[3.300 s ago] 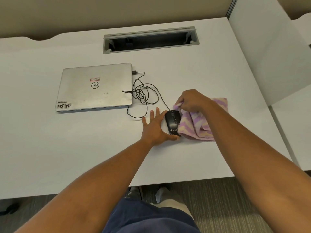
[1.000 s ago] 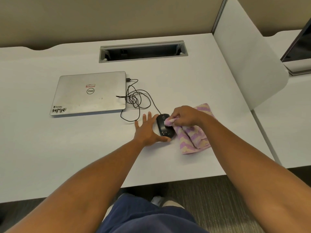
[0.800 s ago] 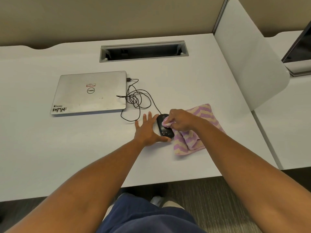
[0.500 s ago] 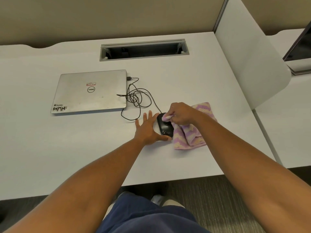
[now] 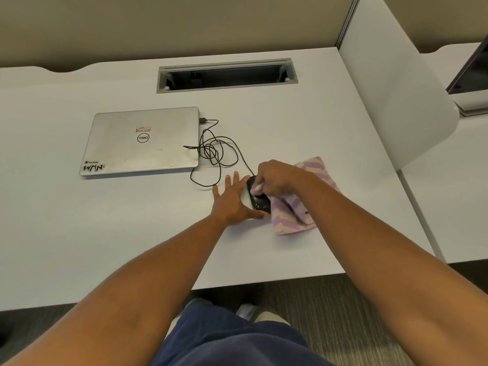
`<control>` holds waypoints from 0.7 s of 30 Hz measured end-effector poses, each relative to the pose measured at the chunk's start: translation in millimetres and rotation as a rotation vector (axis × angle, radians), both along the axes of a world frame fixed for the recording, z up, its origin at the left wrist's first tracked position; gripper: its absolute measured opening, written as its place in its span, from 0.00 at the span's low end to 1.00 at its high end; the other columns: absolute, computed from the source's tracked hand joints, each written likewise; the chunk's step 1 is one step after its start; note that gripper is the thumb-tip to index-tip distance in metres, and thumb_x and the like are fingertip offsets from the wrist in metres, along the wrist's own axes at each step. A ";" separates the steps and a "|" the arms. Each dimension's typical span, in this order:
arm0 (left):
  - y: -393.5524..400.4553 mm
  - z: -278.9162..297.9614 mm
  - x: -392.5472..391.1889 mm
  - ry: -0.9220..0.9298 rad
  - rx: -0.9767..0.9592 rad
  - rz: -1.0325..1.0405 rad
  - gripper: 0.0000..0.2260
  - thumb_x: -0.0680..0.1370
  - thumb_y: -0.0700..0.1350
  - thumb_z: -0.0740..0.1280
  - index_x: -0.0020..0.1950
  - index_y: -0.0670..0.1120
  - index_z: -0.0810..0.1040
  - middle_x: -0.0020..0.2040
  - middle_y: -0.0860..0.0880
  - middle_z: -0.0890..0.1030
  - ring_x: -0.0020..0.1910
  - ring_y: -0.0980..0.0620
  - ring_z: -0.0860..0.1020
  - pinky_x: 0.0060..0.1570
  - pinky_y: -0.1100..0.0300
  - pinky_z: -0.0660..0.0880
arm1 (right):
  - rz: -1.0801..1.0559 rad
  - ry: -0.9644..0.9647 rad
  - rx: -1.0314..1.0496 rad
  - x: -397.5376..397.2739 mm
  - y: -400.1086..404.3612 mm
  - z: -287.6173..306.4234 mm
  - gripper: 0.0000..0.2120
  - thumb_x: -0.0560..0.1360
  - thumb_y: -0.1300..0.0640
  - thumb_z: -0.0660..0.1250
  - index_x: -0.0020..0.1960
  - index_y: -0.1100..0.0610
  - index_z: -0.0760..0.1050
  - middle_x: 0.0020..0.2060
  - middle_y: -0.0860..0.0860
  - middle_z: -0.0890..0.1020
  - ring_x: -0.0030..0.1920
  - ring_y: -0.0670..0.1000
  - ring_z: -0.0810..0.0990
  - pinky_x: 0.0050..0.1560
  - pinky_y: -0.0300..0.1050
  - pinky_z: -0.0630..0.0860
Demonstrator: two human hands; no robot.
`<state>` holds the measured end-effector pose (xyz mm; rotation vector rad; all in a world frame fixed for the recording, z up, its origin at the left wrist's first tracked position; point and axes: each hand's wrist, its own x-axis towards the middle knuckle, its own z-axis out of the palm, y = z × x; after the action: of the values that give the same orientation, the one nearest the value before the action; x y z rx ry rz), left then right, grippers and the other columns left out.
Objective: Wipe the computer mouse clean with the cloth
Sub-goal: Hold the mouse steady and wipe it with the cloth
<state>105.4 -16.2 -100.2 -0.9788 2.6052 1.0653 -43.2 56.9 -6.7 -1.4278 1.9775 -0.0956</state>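
Observation:
A black wired computer mouse [image 5: 260,202] lies on the white desk [image 5: 132,228]. My left hand [image 5: 232,200] rests flat beside it, fingers spread, with the thumb braced against the mouse's near end. My right hand [image 5: 276,178] pinches a bunched corner of the pink and cream zigzag cloth [image 5: 293,212] and presses it on the far top of the mouse. The rest of the cloth trails on the desk to the right, partly under my right forearm.
A closed silver laptop [image 5: 142,141] lies at the left, with the mouse's coiled black cable [image 5: 214,151] plugged into it. A cable slot [image 5: 227,75] is set in the desk's back. A white divider panel [image 5: 396,88] stands at the right.
My right hand has rubbed the cloth corner back and forth over the mouse and now sits at its far end. The trailing cloth shifted with it. My left hand stayed put.

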 end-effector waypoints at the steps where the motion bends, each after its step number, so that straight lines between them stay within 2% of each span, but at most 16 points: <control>1: 0.2 0.0 -0.1 0.005 -0.001 0.001 0.56 0.61 0.69 0.76 0.80 0.58 0.49 0.82 0.51 0.43 0.79 0.51 0.37 0.74 0.41 0.34 | -0.022 0.009 -0.048 3.5 0.2 -1.7 0.08 0.74 0.60 0.68 0.49 0.56 0.86 0.41 0.50 0.84 0.43 0.51 0.79 0.42 0.43 0.74; 4: 1.0 0.3 -0.7 0.013 -0.002 0.000 0.56 0.61 0.68 0.76 0.80 0.58 0.49 0.82 0.51 0.44 0.79 0.51 0.38 0.75 0.40 0.35 | 0.012 0.073 -0.049 15.2 1.6 -10.3 0.06 0.73 0.63 0.68 0.42 0.56 0.83 0.37 0.50 0.75 0.39 0.52 0.75 0.37 0.42 0.68; 5: 0.9 0.5 -0.6 0.013 0.000 -0.001 0.56 0.61 0.68 0.76 0.80 0.58 0.49 0.82 0.51 0.44 0.79 0.51 0.37 0.75 0.40 0.36 | 0.040 0.065 -0.021 18.0 1.0 -10.7 0.08 0.73 0.64 0.67 0.39 0.55 0.81 0.35 0.48 0.74 0.38 0.51 0.74 0.36 0.41 0.67; 6: 0.8 0.8 -0.3 0.011 0.004 -0.002 0.56 0.61 0.68 0.76 0.80 0.59 0.48 0.82 0.51 0.43 0.79 0.51 0.37 0.75 0.40 0.36 | 0.076 0.054 0.021 19.3 0.1 -10.0 0.09 0.73 0.65 0.66 0.39 0.55 0.82 0.36 0.47 0.75 0.38 0.50 0.73 0.37 0.41 0.67; 8: 0.7 1.7 0.3 0.001 0.009 -0.002 0.56 0.61 0.68 0.77 0.80 0.58 0.49 0.82 0.52 0.43 0.79 0.51 0.37 0.75 0.41 0.35 | 0.179 0.077 0.114 21.6 -1.4 -5.5 0.09 0.75 0.61 0.67 0.50 0.55 0.85 0.44 0.47 0.80 0.45 0.49 0.76 0.44 0.41 0.70; 10: 1.0 3.0 -0.2 -0.012 -0.001 -0.002 0.57 0.60 0.69 0.76 0.80 0.58 0.49 0.82 0.52 0.43 0.79 0.52 0.38 0.75 0.41 0.36 | 0.220 0.102 0.198 20.6 -1.1 -1.9 0.12 0.76 0.57 0.69 0.57 0.54 0.83 0.51 0.49 0.81 0.51 0.50 0.78 0.51 0.43 0.74; 13: 1.8 4.3 -0.6 -0.024 -0.024 -0.009 0.57 0.60 0.71 0.75 0.80 0.58 0.49 0.82 0.51 0.43 0.79 0.51 0.38 0.75 0.41 0.36 | 0.204 0.103 0.255 11.9 1.5 1.0 0.12 0.74 0.54 0.71 0.57 0.54 0.84 0.54 0.51 0.84 0.55 0.52 0.80 0.59 0.49 0.77; 15: 1.6 4.6 -0.3 -0.027 -0.029 -0.014 0.56 0.61 0.70 0.75 0.80 0.58 0.49 0.82 0.51 0.43 0.79 0.51 0.37 0.75 0.41 0.36 | 0.165 0.068 0.263 3.7 4.3 2.5 0.11 0.73 0.54 0.72 0.55 0.53 0.85 0.53 0.50 0.85 0.55 0.51 0.81 0.62 0.51 0.77; 21: 1.2 6.4 -0.1 -0.028 -0.014 -0.007 0.56 0.61 0.68 0.76 0.81 0.56 0.49 0.81 0.51 0.42 0.79 0.51 0.37 0.74 0.42 0.35 | -0.040 -0.050 0.057 -9.5 8.7 -3.3 0.10 0.73 0.56 0.73 0.54 0.52 0.85 0.53 0.48 0.85 0.55 0.50 0.80 0.57 0.47 0.78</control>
<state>105.2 -15.0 -93.9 -0.9804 2.5952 1.0251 -52.7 65.6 -10.0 -1.3375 1.9525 -0.0910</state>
